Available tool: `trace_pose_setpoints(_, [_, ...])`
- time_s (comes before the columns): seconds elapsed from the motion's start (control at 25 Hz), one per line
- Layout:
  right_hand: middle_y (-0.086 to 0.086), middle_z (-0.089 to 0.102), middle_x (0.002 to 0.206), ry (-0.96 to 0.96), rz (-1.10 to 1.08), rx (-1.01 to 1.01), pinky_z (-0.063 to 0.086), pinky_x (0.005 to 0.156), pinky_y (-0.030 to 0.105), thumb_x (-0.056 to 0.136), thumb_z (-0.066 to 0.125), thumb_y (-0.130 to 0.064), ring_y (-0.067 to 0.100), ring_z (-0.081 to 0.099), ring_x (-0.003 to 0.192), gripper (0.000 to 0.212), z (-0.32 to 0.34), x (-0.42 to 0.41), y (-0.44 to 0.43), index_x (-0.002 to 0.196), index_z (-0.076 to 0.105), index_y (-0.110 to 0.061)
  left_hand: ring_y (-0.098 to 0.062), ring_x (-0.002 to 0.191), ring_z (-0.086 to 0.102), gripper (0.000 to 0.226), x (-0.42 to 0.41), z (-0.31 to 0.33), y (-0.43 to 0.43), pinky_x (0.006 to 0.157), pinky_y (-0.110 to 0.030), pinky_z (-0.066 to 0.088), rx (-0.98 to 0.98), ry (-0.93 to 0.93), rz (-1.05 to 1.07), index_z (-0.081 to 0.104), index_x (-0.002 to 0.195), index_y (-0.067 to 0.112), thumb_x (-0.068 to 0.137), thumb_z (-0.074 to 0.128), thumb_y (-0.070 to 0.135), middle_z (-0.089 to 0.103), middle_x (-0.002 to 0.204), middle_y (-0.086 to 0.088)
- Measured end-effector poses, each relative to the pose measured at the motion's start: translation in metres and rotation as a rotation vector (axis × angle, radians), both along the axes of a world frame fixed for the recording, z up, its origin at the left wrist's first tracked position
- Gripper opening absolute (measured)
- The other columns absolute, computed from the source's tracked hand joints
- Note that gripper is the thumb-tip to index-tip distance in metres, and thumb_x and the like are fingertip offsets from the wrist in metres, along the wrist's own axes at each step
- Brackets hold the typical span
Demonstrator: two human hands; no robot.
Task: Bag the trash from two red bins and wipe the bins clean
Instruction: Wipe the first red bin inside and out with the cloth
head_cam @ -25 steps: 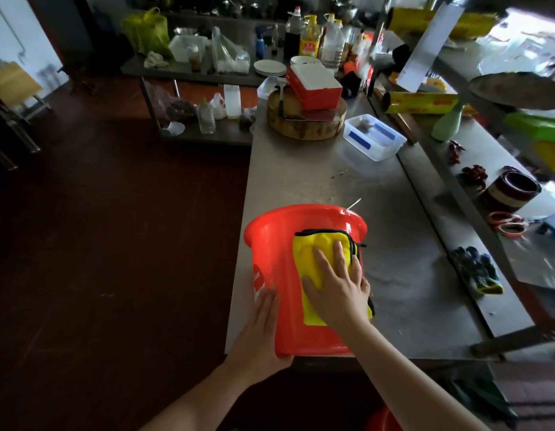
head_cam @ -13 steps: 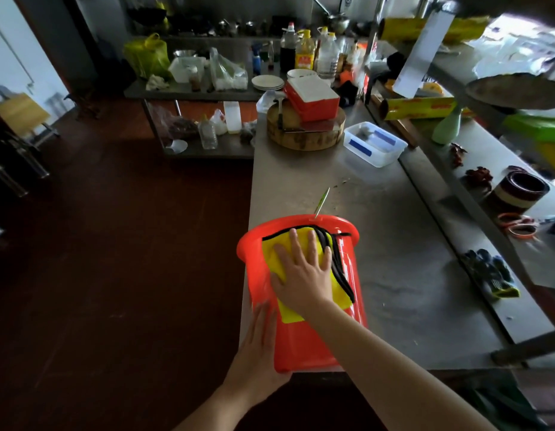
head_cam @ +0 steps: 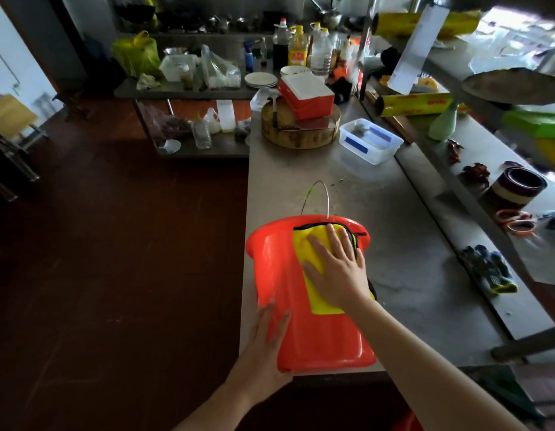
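1. Red plastic bin (head_cam: 288,306): lies on its side at the near left corner of the steel counter (head_cam: 363,188). Its base faces the person and its mouth faces away, so the inside is not visible.
2. Yellow microfibre cloth with black edging (head_cam: 313,244): spread on the bin's upturned wall, right at the rim. A second ago it sat mid-wall. Half a second ago it lay further left. It has now gone up to the rim's right part.
3. Right hand (head_cam: 338,269): fingers straight and spread, pressing the cloth flat and gripping nothing.
4. Left hand (head_cam: 263,346): fingers straight along the bin's left wall near the base, steadying it.
5. Thin wire bail handle (head_cam: 319,188): arches past the rim over the counter. Only a stub of it showed a second ago, so the bin has likely been turned a little.
6. Reading: the outer wall is being wiped in passes. The inside and a second bin are probably still to do.
7. Red shape (head_cam: 406,421) under the counter's near edge: possibly the other bin, but too cropped to say.
8. Dark work gloves with yellow cuffs (head_cam: 487,269): toward the counter's right edge.
9. Clear plastic tub (head_cam: 371,140) and round wooden chopping block (head_cam: 301,132): at the far end.
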State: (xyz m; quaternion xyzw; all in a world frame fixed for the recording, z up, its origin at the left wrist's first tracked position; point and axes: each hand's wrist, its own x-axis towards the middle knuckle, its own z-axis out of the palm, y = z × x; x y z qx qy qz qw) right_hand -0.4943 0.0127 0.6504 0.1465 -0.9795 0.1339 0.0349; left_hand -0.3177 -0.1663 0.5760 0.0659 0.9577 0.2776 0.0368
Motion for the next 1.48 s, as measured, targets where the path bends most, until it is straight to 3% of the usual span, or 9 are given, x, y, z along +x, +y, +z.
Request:
trace_pose_setpoints(0.2, [-0.013,0.002,0.169,-0.115,-0.148,-0.25,0.021,0.121,0.048,0.087,0.031,-0.08,0.013,-0.005,0.155,0.072,-0.015,-0.005,0.04,0.153,0.018,-0.053,-0.019,0.152,-0.02,0.123,-0.006,0.003,0.003,0.112,-0.05,0.027,-0.034,0.006,-0.013,-0.017,0.155,0.044,0.077,0.076,0.058,-0.035,0.16,0.01])
trace_pose_setpoints(0.36, [-0.006,0.005,0.17,-0.334,-0.292,-0.602,0.01,0.125,0.046,0.097,0.046,-0.065,0.018,0.0,0.156,0.066,-0.019,-0.013,0.065,0.155,0.02,-0.05,-0.016,0.149,-0.029,0.12,-0.009,0.01,0.01,0.114,-0.054,0.023,-0.035,-0.002,-0.028,-0.02,0.154,0.045,0.077,0.069,0.067,-0.038,0.158,0.011])
trace_pose_setpoints(0.52, [-0.01,-0.002,0.17,-0.258,-0.305,-0.344,0.021,0.118,0.055,0.089,0.031,-0.076,0.023,-0.004,0.156,0.071,-0.01,-0.003,0.043,0.153,0.008,-0.057,-0.017,0.148,-0.032,0.123,-0.012,0.014,0.022,0.113,-0.052,0.028,-0.074,-0.013,-0.026,-0.024,0.152,0.046,0.079,0.074,0.06,-0.041,0.157,0.01])
trace_pose_setpoints(0.64, [-0.009,-0.016,0.168,-0.098,-0.102,-0.03,0.007,0.116,0.065,0.089,0.024,-0.076,0.031,-0.021,0.153,0.07,-0.004,0.016,-0.001,0.152,0.002,-0.054,-0.017,0.147,-0.035,0.122,-0.014,0.018,0.036,0.116,-0.044,0.024,-0.108,-0.009,-0.025,-0.027,0.15,0.046,0.081,0.073,0.059,-0.043,0.156,0.009])
trace_pose_setpoints(0.76, [-0.006,-0.017,0.168,-0.021,0.098,0.153,-0.005,0.114,0.072,0.092,0.031,-0.065,0.033,-0.034,0.147,0.066,-0.004,0.026,-0.03,0.154,0.015,-0.049,-0.016,0.148,-0.033,0.119,-0.015,0.019,0.046,0.12,-0.039,0.011,-0.112,0.001,-0.001,-0.026,0.15,0.047,0.081,0.07,0.064,-0.04,0.157,0.011])
trace_pose_setpoints(0.96, [-0.014,-0.006,0.169,0.017,0.172,0.067,0.004,0.12,0.064,0.089,0.03,-0.077,0.02,-0.026,0.152,0.065,-0.004,0.012,0.0,0.15,0.021,-0.055,-0.016,0.15,-0.028,0.122,-0.011,0.012,0.038,0.117,-0.037,0.017,-0.105,-0.007,0.015,-0.028,0.151,0.044,0.081,0.072,0.057,-0.038,0.158,0.01])
trace_pose_setpoints(1.2, [-0.016,-0.002,0.169,-0.176,-0.17,-0.25,0.024,0.119,0.053,0.085,0.028,-0.081,0.018,-0.006,0.156,0.074,-0.013,0.007,0.057,0.152,0.013,-0.056,-0.013,0.15,-0.028,0.128,-0.009,0.007,0.04,0.12,-0.033,0.0,-0.133,0.036,0.037,-0.032,0.152,0.021,0.082,0.064,0.069,-0.038,0.159,0.008])
trace_pose_setpoints(1.36, [-0.014,-0.001,0.169,-0.323,-0.332,-0.397,0.027,0.117,0.057,0.09,0.031,-0.077,0.02,-0.002,0.156,0.069,-0.014,0.016,0.066,0.151,0.005,-0.06,-0.024,0.152,-0.023,0.129,-0.009,0.005,0.045,0.119,-0.041,0.014,-0.068,-0.016,0.044,-0.035,0.15,0.032,0.079,0.067,0.069,-0.042,0.157,0.004])
trace_pose_setpoints(1.48, [-0.01,-0.008,0.169,-0.27,-0.332,-0.256,0.02,0.119,0.058,0.09,0.024,-0.076,0.026,-0.007,0.156,0.069,-0.015,0.037,0.048,0.151,-0.003,-0.059,-0.028,0.152,-0.023,0.131,-0.011,0.003,0.048,0.121,-0.046,0.023,-0.06,-0.088,0.063,-0.039,0.147,0.035,0.078,0.066,0.071,-0.046,0.154,-0.002])
